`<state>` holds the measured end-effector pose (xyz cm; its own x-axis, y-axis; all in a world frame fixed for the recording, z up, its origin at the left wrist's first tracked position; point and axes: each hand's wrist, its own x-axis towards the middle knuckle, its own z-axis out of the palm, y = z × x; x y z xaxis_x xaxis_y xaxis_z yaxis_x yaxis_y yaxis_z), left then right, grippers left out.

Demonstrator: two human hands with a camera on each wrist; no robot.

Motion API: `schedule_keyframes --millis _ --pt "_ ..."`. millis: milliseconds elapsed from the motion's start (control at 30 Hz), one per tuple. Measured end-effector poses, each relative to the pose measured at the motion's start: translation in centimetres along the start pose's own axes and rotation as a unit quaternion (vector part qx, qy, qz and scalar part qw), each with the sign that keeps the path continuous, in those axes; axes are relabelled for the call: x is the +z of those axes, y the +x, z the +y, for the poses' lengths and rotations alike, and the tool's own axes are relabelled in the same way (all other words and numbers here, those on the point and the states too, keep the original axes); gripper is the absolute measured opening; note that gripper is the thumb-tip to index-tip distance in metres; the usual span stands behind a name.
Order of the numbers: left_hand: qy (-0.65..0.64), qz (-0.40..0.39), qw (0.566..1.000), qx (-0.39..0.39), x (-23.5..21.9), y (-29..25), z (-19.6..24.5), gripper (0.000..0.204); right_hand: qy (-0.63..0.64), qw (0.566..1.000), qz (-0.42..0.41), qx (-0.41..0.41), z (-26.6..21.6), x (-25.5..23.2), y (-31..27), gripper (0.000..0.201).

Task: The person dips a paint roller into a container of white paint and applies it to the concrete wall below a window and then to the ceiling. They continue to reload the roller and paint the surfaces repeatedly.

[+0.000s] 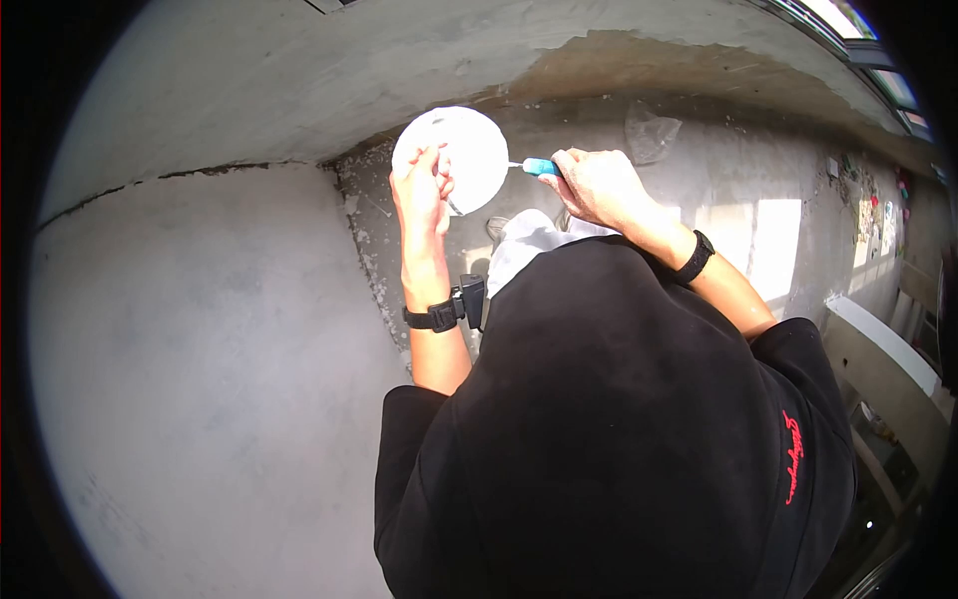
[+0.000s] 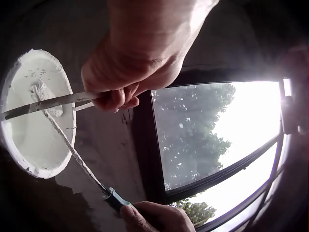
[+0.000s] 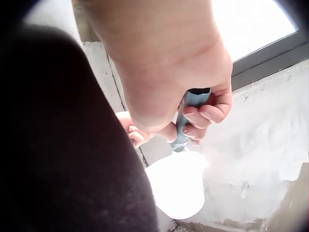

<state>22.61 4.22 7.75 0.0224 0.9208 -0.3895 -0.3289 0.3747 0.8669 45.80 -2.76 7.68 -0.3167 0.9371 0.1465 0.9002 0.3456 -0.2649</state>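
A round white bucket (image 1: 479, 150) hangs from the left hand (image 1: 423, 195), whose fingers curl round its handle; the left wrist view shows this flat handle (image 2: 53, 102) crossing the bucket's mouth. The right hand (image 1: 602, 188) grips the blue-green handle (image 1: 542, 168) of a paint roller, also plain in the right wrist view, where the right hand (image 3: 178, 82) wraps round the handle (image 3: 193, 104). Inside the bucket (image 2: 38, 145) lies the roller head (image 2: 49, 99), its thin metal rod (image 2: 77, 155) coated in white and slanting out over the rim.
A grey plastered wall (image 1: 220, 349) runs along the left, meeting the floor (image 1: 728, 180) at a paint-flecked edge. A clear plastic bag (image 1: 651, 134) lies on the floor ahead. Windows (image 2: 193, 130) with dark frames and trees outside show in the left wrist view.
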Motion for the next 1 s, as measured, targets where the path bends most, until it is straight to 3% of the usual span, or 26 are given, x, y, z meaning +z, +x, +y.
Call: schedule_keyframes --millis 300,433,600,1000 --pt "0.02 0.018 1.0 -0.004 0.2 -0.1 0.3 0.016 0.012 0.999 -0.037 -0.016 0.5 -0.4 0.9 0.029" --pt "0.016 0.014 1.0 -0.005 0.1 0.0 0.2 0.016 0.028 1.0 -0.01 0.0 0.2 -0.5 0.8 0.029" --pt "0.016 0.011 1.0 -0.006 0.2 0.1 0.3 0.017 0.033 0.997 -0.045 -0.049 0.6 -0.2 0.6 0.028" --pt "0.018 0.03 0.999 -0.016 0.7 -0.2 0.7 0.018 0.035 0.996 -0.077 -0.035 0.9 -1.8 1.4 0.031"
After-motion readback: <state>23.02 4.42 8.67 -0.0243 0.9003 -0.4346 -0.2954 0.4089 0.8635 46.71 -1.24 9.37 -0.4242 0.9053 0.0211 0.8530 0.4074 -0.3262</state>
